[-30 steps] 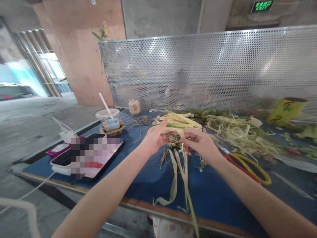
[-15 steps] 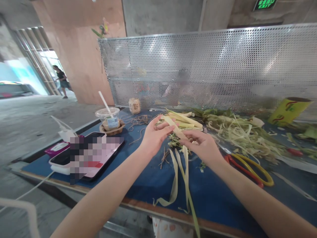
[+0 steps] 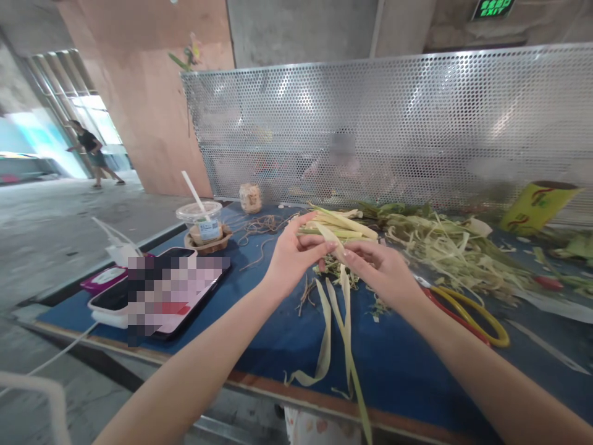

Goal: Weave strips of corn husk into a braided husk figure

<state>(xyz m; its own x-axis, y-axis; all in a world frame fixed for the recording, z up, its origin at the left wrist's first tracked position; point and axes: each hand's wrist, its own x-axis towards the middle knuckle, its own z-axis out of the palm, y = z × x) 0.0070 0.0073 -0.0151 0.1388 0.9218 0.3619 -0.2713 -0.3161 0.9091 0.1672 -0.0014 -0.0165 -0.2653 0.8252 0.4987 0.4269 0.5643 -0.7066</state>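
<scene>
Between my two hands is a pale strip of dried leaf (image 3: 330, 233), held above the blue table. My left hand (image 3: 293, 253) pinches it with thumb and fingers from the left. From the right, my right hand (image 3: 377, 266) grips the same strip near its lower end. Below them, several long pale leaf strips (image 3: 325, 334) trail over the table and past its front edge. Small green scraps (image 3: 352, 278) lie just behind the strips, partly covered by my hands. A bundle of pale stalks (image 3: 345, 222) rests beyond my fingers.
Scissors with red and yellow handles (image 3: 472, 312) lie right of my right arm. A heap of shredded leaves (image 3: 445, 244) and a yellow tube (image 3: 540, 207) are farther right. At left stand a cup with a straw (image 3: 204, 225) and a tablet (image 3: 199, 290). A perforated metal screen (image 3: 380, 123) rises behind.
My hands have come closer together on the strip, and my left fingers are curled differently. The person in the background has moved left.
</scene>
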